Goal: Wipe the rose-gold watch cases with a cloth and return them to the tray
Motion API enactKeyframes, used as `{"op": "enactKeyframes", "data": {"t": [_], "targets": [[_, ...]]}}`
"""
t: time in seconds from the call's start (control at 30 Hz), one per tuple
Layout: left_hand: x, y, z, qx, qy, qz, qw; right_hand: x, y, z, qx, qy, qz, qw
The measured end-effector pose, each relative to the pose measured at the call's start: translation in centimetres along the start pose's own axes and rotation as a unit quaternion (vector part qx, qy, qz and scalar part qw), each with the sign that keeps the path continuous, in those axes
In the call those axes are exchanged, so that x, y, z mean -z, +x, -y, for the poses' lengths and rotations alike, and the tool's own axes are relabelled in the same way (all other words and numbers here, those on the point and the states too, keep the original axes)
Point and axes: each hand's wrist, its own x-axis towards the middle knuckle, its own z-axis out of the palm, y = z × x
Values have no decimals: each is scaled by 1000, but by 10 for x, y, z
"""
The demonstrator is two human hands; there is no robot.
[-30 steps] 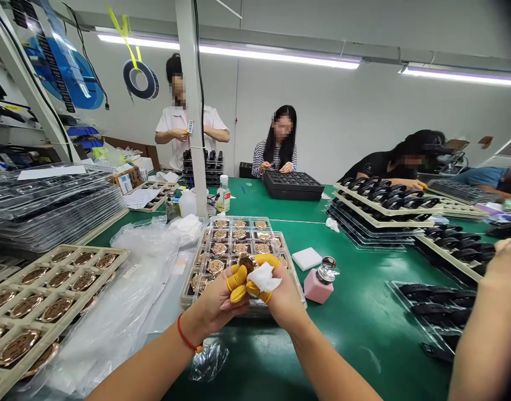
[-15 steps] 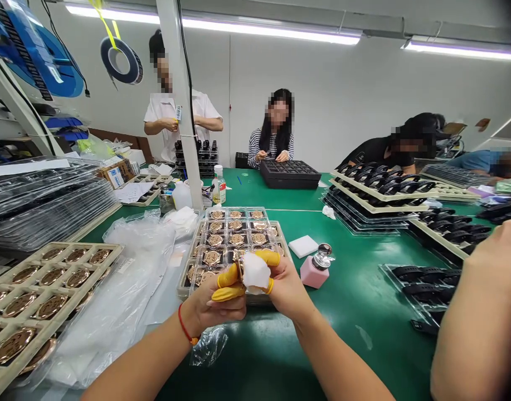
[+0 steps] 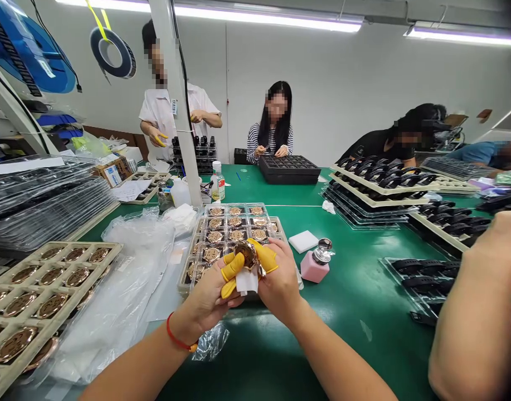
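Pinching a rose-gold disc (image 3: 246, 253) between them, the left hand (image 3: 207, 301) and the right hand (image 3: 282, 284) meet over the near end of a clear tray (image 3: 184, 281) that holds more such discs. Both hands are closed on the piece with fingertips in yellow finger cots (image 3: 232, 267), left from one side and right from the other, so neither is nearer. The disc stands almost on edge, with its broad face turned up toward the camera. A white wipe (image 3: 247, 283) hangs directly beneath it, touching it (which hand pins the wipe I cannot tell). The disc's lower rim and back are hidden by fingers and wipe, and its relief is too small to read. A pink pump bottle (image 3: 316, 267) stands near the right hand. A co-worker's forearm (image 3: 476, 312) cuts in at the right edge.
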Motion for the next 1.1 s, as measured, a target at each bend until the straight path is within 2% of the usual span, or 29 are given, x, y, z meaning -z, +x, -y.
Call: {"op": "enactKeyframes", "data": {"t": [0.17, 0.33, 0.4, 0.47, 0.5, 0.57, 0.63, 0.67, 0.77, 0.83, 0.9, 0.97, 1.1], "targets": [[2, 5, 0, -12, 10, 3, 1000, 3, 5, -2, 10, 8, 35, 999], [11, 9, -7, -1, 65, -7, 998, 8, 10, -1, -8, 99, 102, 990], [18, 8, -14, -6, 102, -1, 995, 14, 11, -5, -54, 151, 109, 981], [26, 7, -24, -26, 155, -9, 988, 22, 12, -14, -164, 221, 86, 958], [30, 7, -29, -45, 196, -22, 979, 26, 13, -19, -234, 261, 52, 935], [39, 9, -37, -93, 307, -55, 945, 35, 18, -29, -363, 337, -52, 867], [46, 14, -38, -132, 423, -63, 894, 41, 25, -37, -433, 411, -140, 790], [48, 18, -37, -139, 470, -54, 870, 43, 28, -40, -449, 448, -157, 757], [51, 32, -29, -121, 591, -24, 797, 44, 34, -43, -493, 536, -141, 670], [50, 39, -24, -99, 663, -4, 742, 43, 35, -44, -527, 561, -129, 625], [47, 43, -21, -92, 707, 35, 701, 42, 34, -46, -550, 571, -121, 597], [45, 45, -18, -105, 723, 70, 680, 43, 34, -50, -567, 580, -109, 575], [44, 45, -17, -112, 766, 86, 627, 49, 33, -59, -593, 614, -53, 519]]}}
